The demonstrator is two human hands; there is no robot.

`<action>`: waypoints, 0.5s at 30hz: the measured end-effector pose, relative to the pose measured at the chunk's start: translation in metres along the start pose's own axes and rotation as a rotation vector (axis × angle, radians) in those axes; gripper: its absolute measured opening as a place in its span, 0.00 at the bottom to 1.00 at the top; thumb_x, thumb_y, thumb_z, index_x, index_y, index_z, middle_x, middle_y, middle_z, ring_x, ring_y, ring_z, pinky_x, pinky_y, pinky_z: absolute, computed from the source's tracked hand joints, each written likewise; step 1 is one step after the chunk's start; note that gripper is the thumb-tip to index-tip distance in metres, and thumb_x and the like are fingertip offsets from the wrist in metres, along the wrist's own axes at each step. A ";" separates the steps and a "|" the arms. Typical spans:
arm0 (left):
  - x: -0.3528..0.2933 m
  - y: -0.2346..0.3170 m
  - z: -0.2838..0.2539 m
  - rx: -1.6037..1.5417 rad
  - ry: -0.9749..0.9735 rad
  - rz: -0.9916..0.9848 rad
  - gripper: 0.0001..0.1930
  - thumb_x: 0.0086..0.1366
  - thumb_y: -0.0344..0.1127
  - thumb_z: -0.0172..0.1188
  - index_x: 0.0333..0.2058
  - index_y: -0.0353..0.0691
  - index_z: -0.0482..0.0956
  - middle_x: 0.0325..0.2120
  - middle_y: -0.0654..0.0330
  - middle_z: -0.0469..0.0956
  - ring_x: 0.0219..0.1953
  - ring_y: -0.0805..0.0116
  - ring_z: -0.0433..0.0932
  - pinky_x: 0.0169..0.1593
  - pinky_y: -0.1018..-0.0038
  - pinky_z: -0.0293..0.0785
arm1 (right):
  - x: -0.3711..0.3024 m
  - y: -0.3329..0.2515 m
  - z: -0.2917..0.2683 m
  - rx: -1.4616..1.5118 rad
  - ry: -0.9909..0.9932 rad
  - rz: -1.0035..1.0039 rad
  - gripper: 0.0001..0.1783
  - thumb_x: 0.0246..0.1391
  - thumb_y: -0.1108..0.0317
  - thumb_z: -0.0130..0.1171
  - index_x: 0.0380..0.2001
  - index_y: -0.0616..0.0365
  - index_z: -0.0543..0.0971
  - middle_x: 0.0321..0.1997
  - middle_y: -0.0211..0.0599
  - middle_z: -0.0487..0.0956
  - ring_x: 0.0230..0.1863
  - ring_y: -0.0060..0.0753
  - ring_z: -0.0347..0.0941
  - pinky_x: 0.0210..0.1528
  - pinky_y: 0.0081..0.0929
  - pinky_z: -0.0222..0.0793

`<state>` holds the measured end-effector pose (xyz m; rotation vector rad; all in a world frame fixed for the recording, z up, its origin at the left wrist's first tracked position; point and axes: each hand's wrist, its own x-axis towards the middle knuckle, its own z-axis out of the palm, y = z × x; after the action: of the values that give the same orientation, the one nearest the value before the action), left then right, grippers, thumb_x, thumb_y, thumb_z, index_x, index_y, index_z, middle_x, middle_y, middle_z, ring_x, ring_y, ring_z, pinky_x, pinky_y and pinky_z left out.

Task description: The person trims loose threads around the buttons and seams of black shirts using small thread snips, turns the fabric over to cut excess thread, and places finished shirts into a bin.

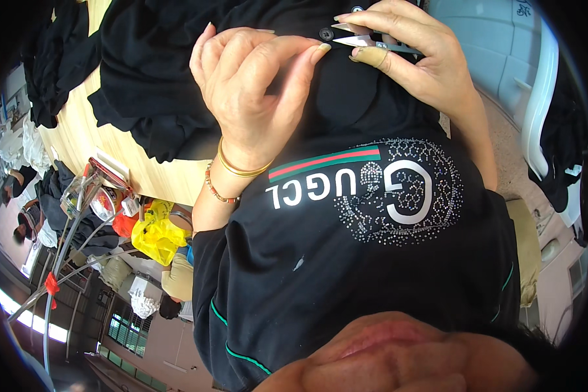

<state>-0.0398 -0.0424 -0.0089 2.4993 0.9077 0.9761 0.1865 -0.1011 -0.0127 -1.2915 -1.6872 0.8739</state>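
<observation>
Black fabric (157, 72) lies bunched in front of me and runs under both hands. A small dark round button (326, 34) shows against it, right beside my left fingertips. My left hand (258, 78) is closed in a pinch, thumb against forefinger; what lies between the tips is too small to make out. My right hand (431, 55) is closed on thread snips (356, 41). Their two pointed blades stand apart, tips toward the button. A tan wrap (374, 57) covers part of the right thumb. Another round button (357, 9) shows beyond the snips.
A pale wooden table (75, 124) extends at the left under the fabric. Pale blue plastic (480, 39) with a raised rim stands at the right. Metal rods (53, 287), a yellow plastic bag (153, 235) and piled cloth crowd the left side. People are in the background.
</observation>
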 end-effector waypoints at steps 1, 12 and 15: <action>-0.001 0.000 0.000 -0.012 -0.003 -0.017 0.06 0.56 0.29 0.74 0.33 0.44 0.87 0.26 0.67 0.81 0.32 0.73 0.77 0.61 0.63 0.65 | 0.000 -0.001 0.001 0.012 0.007 0.003 0.19 0.50 0.74 0.72 0.47 0.66 0.83 0.39 0.42 0.82 0.38 0.34 0.79 0.40 0.25 0.74; -0.005 0.001 0.002 -0.032 0.029 -0.009 0.05 0.58 0.30 0.74 0.32 0.43 0.86 0.28 0.66 0.82 0.37 0.68 0.80 0.63 0.60 0.64 | 0.000 -0.002 0.008 0.065 0.046 -0.031 0.17 0.51 0.76 0.70 0.46 0.65 0.84 0.36 0.42 0.82 0.35 0.35 0.79 0.38 0.25 0.73; -0.006 0.000 0.003 -0.024 0.032 -0.008 0.05 0.57 0.31 0.74 0.32 0.44 0.87 0.28 0.66 0.82 0.38 0.68 0.80 0.63 0.60 0.63 | 0.001 -0.006 0.006 0.016 0.034 -0.045 0.17 0.51 0.77 0.70 0.46 0.65 0.84 0.35 0.42 0.82 0.34 0.34 0.79 0.36 0.25 0.73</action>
<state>-0.0410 -0.0465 -0.0132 2.4647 0.9098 1.0204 0.1782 -0.1018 -0.0095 -1.2469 -1.6733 0.8329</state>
